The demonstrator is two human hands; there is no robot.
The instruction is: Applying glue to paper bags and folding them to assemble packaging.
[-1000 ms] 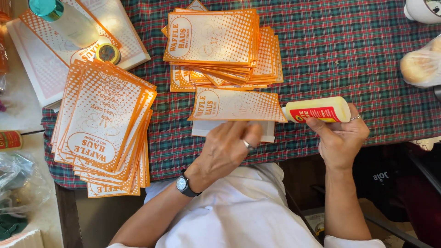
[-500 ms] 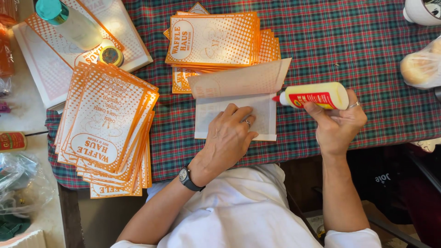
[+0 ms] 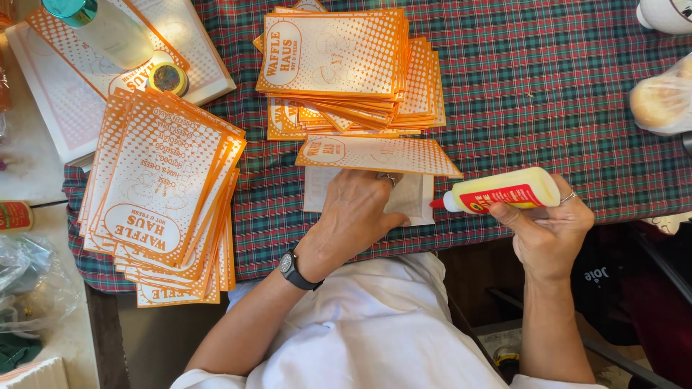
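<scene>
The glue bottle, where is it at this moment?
In the head view, the glue bottle is right of centre, held sideways in the right hand, its red tip at the folded paper bag.

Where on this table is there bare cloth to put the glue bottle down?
Bare plaid tablecloth lies between the far stack of orange paper bags and the plastic-wrapped bun, above the glue bottle in the right hand. Left of the left hand, the near stack crowds it.

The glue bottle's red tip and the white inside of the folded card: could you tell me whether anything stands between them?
Nothing visible does. The glue bottle in the right hand points its red tip at the card's open right edge. The left hand presses the card further left, and the lifted orange flap lies above.
</scene>
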